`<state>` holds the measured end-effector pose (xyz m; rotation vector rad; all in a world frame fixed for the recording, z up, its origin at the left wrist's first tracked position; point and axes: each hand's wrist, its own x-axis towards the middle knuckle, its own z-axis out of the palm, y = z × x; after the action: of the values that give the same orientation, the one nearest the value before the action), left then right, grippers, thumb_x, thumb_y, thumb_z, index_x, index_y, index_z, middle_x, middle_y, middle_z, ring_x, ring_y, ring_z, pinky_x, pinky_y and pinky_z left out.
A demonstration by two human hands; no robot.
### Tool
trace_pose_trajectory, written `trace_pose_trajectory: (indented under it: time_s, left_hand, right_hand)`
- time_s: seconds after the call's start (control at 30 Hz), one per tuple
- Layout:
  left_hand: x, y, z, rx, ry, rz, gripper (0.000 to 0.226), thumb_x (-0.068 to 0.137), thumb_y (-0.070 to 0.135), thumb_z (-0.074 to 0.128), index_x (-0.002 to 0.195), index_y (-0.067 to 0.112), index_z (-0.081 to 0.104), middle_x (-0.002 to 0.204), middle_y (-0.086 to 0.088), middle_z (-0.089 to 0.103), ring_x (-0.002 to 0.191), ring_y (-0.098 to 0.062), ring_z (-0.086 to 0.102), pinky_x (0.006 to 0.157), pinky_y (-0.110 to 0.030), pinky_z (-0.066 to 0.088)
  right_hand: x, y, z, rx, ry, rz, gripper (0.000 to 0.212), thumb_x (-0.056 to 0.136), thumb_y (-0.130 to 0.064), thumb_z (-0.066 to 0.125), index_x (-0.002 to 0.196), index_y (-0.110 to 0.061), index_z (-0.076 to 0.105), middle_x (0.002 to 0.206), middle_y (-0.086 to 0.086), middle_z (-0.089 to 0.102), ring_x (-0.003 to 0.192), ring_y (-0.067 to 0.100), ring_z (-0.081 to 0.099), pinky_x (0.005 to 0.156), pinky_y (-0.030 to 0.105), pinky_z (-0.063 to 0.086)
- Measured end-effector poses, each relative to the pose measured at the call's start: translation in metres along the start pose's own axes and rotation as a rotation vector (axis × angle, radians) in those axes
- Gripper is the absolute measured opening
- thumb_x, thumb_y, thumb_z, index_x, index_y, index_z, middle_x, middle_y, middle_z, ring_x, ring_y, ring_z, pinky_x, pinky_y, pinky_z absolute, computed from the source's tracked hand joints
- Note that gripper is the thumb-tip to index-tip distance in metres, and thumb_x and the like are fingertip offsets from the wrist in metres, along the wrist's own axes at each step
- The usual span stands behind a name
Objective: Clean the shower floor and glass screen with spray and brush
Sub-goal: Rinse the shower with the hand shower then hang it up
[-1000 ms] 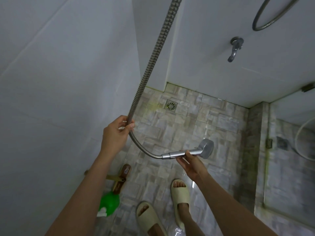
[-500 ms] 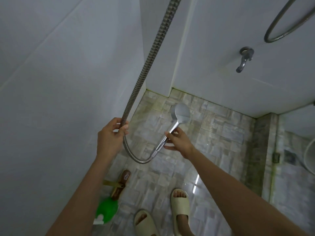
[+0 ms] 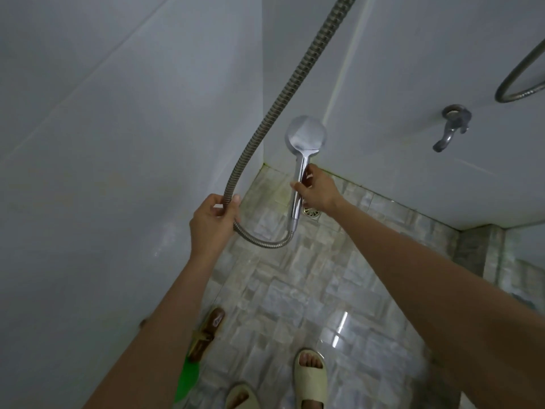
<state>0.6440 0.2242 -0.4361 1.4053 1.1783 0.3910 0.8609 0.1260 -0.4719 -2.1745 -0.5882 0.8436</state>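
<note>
— Hands?
— Both arms reach out: the left hand point(image 3: 211, 222) clamps the hose point(image 3: 280, 95) at nine o'clock; the right hand point(image 3: 317, 190) curls its fingers round the shower head point(image 3: 305, 134) handle, head up at twelve, over the shower floor point(image 3: 295, 290).
</note>
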Motion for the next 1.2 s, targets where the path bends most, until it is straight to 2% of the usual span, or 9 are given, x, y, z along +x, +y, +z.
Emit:
trace_pose_trajectory:
  time_s: [0.1, 0.17, 0.3, 0.4, 0.6, 0.77, 0.9, 1.07, 1.2]
  left_hand:
    - [0.008, 0.009, 0.01, -0.002, 0.024, -0.03, 0.043, 0.068, 0.076, 0.065, 0.062, 0.034, 0.063, 0.068, 0.001, 0.074, 0.076, -0.021, 0.075, 0.085, -0.05, 0.059]
    - [0.013, 0.011, 0.014, 0.011, 0.043, -0.024, 0.042, 0.075, 0.07, 0.067, 0.063, 0.029, 0.062, 0.068, 0.001, 0.075, 0.075, -0.019, 0.075, 0.086, -0.049, 0.059]
    - [0.019, 0.013, 0.016, 0.024, 0.053, 0.048, 0.018, 0.079, 0.051, 0.071, 0.071, 0.036, 0.068, 0.08, -0.001, 0.074, 0.083, -0.023, 0.073, 0.085, -0.052, 0.059]
    - [0.019, 0.015, 0.018, 0.029, 0.05, 0.121, 0.006, 0.086, 0.037, 0.072, 0.081, 0.037, 0.068, 0.089, -0.002, 0.074, 0.087, -0.022, 0.073, 0.084, -0.051, 0.06]
    - [0.015, 0.01, 0.027, -0.012, -0.019, 0.116, 0.013, 0.077, 0.057, 0.068, 0.078, 0.044, 0.067, 0.09, 0.0, 0.074, 0.091, -0.022, 0.073, 0.087, -0.051, 0.059]
    - [0.01, 0.003, 0.043, 0.023, -0.053, 0.106, 0.01, 0.086, 0.043, 0.071, 0.079, 0.036, 0.069, 0.082, 0.004, 0.073, 0.081, -0.015, 0.07, 0.087, -0.049, 0.058]
    - [0.007, 0.001, 0.055, 0.063, -0.068, 0.098, 0.017, 0.09, 0.035, 0.07, 0.093, 0.018, 0.072, 0.088, 0.0, 0.075, 0.078, -0.01, 0.067, 0.083, -0.041, 0.057]
    - [0.006, 0.0, 0.065, 0.104, -0.09, 0.102, 0.022, 0.09, 0.035, 0.071, 0.095, 0.013, 0.071, 0.091, -0.005, 0.075, 0.075, -0.011, 0.064, 0.075, -0.03, 0.053]
    - [0.004, 0.001, 0.073, 0.161, -0.116, 0.109, 0.019, 0.09, 0.034, 0.071, 0.095, 0.016, 0.071, 0.089, 0.0, 0.072, 0.084, -0.014, 0.069, 0.082, -0.038, 0.059]
  right_hand:
    - [0.014, -0.01, -0.007, -0.114, -0.019, -0.05, 0.035, 0.09, -0.027, 0.064, 0.111, -0.005, 0.049, 0.096, 0.011, 0.063, 0.088, 0.032, 0.064, 0.08, 0.05, 0.055]
    - [0.021, -0.018, -0.011, -0.136, -0.045, -0.073, 0.036, 0.091, -0.027, 0.064, 0.115, -0.004, 0.049, 0.098, 0.01, 0.061, 0.09, 0.032, 0.064, 0.081, 0.049, 0.055]
    - [0.034, -0.035, -0.018, -0.137, -0.17, -0.106, 0.04, 0.091, -0.026, 0.063, 0.123, -0.008, 0.047, 0.108, 0.016, 0.063, 0.093, 0.035, 0.065, 0.079, 0.05, 0.057]
    - [0.042, -0.043, -0.02, -0.164, -0.188, -0.147, 0.041, 0.09, -0.026, 0.063, 0.124, -0.01, 0.048, 0.107, 0.018, 0.063, 0.095, 0.036, 0.064, 0.082, 0.051, 0.055]
    - [0.047, -0.038, -0.03, -0.201, -0.175, -0.121, 0.042, 0.091, -0.027, 0.063, 0.127, -0.011, 0.047, 0.107, 0.018, 0.062, 0.093, 0.036, 0.064, 0.079, 0.05, 0.057]
    - [0.041, -0.014, -0.043, -0.257, -0.138, -0.098, 0.044, 0.09, -0.03, 0.063, 0.126, -0.01, 0.047, 0.107, 0.016, 0.064, 0.093, 0.034, 0.064, 0.086, 0.05, 0.053]
    - [0.033, 0.007, -0.059, -0.206, -0.099, -0.05, 0.042, 0.09, -0.029, 0.064, 0.123, -0.008, 0.047, 0.109, 0.017, 0.064, 0.098, 0.036, 0.063, 0.088, 0.051, 0.052]
    - [0.019, 0.029, -0.082, -0.054, 0.01, 0.019, 0.035, 0.091, -0.027, 0.063, 0.116, -0.009, 0.047, 0.1, 0.014, 0.062, 0.093, 0.032, 0.064, 0.083, 0.05, 0.056]
    - [-0.001, 0.056, -0.095, 0.171, 0.125, 0.123, 0.031, 0.092, -0.023, 0.062, 0.115, -0.009, 0.046, 0.099, 0.011, 0.056, 0.088, 0.025, 0.059, 0.077, 0.047, 0.058]
